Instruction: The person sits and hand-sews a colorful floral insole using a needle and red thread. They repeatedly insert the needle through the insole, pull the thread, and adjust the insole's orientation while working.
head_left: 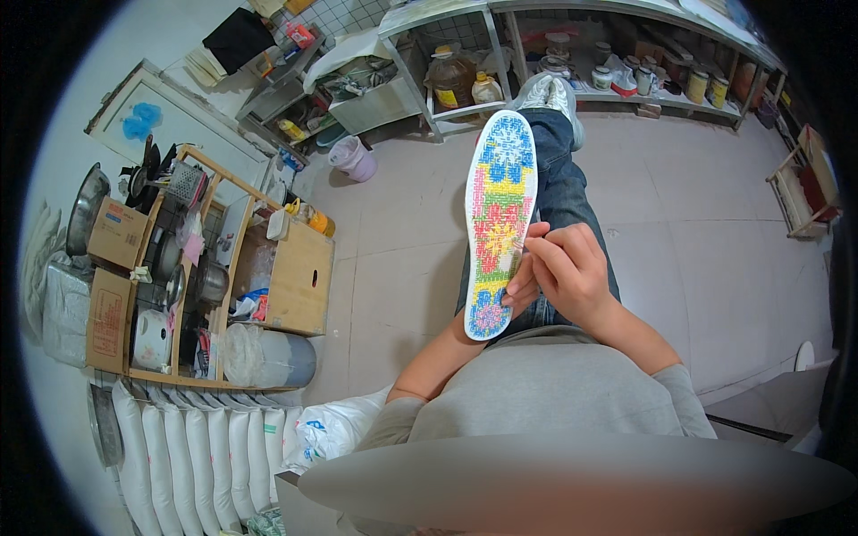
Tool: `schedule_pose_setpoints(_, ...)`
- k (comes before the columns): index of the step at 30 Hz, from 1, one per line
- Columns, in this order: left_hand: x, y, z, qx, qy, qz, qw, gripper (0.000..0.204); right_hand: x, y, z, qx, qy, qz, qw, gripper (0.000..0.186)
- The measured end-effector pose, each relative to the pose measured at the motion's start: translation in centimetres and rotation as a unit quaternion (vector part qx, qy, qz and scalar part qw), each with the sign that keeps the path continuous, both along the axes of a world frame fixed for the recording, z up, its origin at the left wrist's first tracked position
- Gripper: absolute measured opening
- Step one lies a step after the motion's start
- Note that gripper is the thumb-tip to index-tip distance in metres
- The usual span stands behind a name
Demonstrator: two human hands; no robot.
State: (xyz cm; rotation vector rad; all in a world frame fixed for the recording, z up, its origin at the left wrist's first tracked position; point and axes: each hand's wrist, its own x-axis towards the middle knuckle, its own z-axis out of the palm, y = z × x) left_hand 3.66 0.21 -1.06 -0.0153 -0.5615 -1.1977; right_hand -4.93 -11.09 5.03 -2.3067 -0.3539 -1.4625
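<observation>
Insole (497, 192) of dense stitching, round-ended, sits in the left hand (524, 284).

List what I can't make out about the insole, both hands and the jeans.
Left hand, head view: palm hidden behind the patterned insole.
Insole's underside, head view: turned away from the camera.
Right hand, head view: anything thin between its fingertips is too small to tell.
Jeans, head view: partly covered by the insole and hands.
</observation>
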Motion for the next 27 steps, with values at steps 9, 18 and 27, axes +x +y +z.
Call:
schedule_pose_setpoints(9, -0.3, 0.1, 0.6, 0.026, -0.019, 0.02, 0.999, 0.059, -0.1, 0.0, -0.1, -0.005, 0.012, -0.009, 1.0, 0.023)
schedule_pose_setpoints(18, -1.6, -0.2, 1.8, 0.264, -0.21, 0.314, 0.887, 0.039, 2.1, -2.4, -4.4, 0.489, 0.2, 0.304, 0.792, 0.02)
schedule_pose_setpoints(27, -2.8, 0.0, 2.5, 0.313, -0.347, 0.389, 0.794, 0.045, 2.1, -2.3, -7.1, 0.642, 0.231, 0.365, 0.634, 0.024)
